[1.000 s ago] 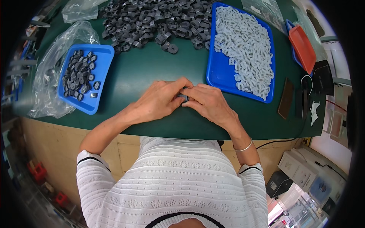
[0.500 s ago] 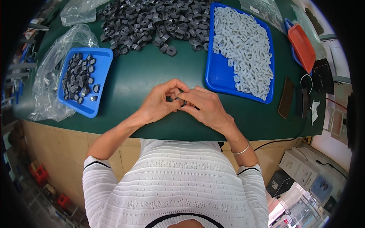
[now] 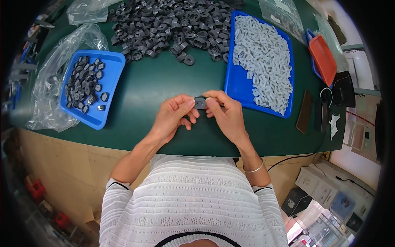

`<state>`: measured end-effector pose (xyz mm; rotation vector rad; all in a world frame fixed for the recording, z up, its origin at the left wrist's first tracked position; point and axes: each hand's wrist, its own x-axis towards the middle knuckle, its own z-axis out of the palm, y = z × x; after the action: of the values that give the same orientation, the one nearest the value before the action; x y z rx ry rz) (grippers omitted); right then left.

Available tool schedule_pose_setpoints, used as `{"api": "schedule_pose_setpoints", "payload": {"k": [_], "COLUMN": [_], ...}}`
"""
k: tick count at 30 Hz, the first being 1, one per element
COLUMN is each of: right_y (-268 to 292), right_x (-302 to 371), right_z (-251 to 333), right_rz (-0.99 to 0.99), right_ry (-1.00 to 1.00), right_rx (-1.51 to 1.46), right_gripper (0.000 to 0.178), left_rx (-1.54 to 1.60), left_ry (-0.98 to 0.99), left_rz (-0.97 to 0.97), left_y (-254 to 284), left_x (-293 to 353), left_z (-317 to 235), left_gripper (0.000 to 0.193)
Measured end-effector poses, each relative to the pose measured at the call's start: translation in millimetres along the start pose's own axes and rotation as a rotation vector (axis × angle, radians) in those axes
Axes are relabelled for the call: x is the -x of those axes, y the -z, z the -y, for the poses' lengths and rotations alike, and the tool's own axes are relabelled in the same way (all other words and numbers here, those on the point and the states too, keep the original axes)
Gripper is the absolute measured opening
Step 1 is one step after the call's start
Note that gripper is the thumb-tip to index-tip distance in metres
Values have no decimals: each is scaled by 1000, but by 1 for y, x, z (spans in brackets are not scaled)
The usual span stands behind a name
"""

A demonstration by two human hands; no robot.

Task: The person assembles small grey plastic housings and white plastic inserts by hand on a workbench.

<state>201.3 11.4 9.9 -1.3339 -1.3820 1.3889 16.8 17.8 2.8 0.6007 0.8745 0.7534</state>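
Between my two hands is a small dark grey oval plastic part (image 3: 200, 103), its flat face turned up. My left hand (image 3: 172, 115) pinches its left edge with thumb and forefinger. At the opposite edge, my right hand (image 3: 226, 113) grips it with thumb and forefinger. Ahead of my hands lies a large heap of similar dark grey plastic parts (image 3: 164, 29). To the right, many pale translucent clip-like pieces (image 3: 263, 57) fill most of a blue tray (image 3: 242, 88). On the left, a lighter blue tray (image 3: 113, 68) holds a smaller pile of dark parts (image 3: 84, 82).
Clear plastic bags (image 3: 45, 99) lie beside and under the left tray. At the right edge are an orange-red tray (image 3: 323, 57), a brown phone-like slab (image 3: 304, 111), a black box (image 3: 344, 90) and a torn white scrap (image 3: 334, 125). The green tabletop (image 3: 144, 82) ends close to my body.
My hands have moved slightly apart and turned, so the dark part, mostly hidden by my fingers before, now shows its flat face. The whole view has shifted a little.
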Motion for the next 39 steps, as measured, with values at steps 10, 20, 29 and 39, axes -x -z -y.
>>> {"api": "schedule_pose_setpoints", "payload": {"k": [10, 20, 29, 39], "right_y": [-18, 79, 82, 23], "right_x": [-2, -71, -76, -23], "right_z": [4, 21, 7, 4], "right_rz": [-204, -420, -304, -123], "right_ry": [308, 511, 496, 35], "right_rx": [327, 965, 1131, -463], "right_gripper": [16, 17, 21, 13], "left_rx": [-215, -55, -1544, 60], "left_ry": [-211, -244, -818, 26], "left_rz": [-56, 26, -160, 45], "left_y": [2, 29, 24, 16], "left_x": [-6, -48, -68, -23], "left_z": [13, -54, -49, -24], "left_gripper": [14, 16, 28, 35]}}
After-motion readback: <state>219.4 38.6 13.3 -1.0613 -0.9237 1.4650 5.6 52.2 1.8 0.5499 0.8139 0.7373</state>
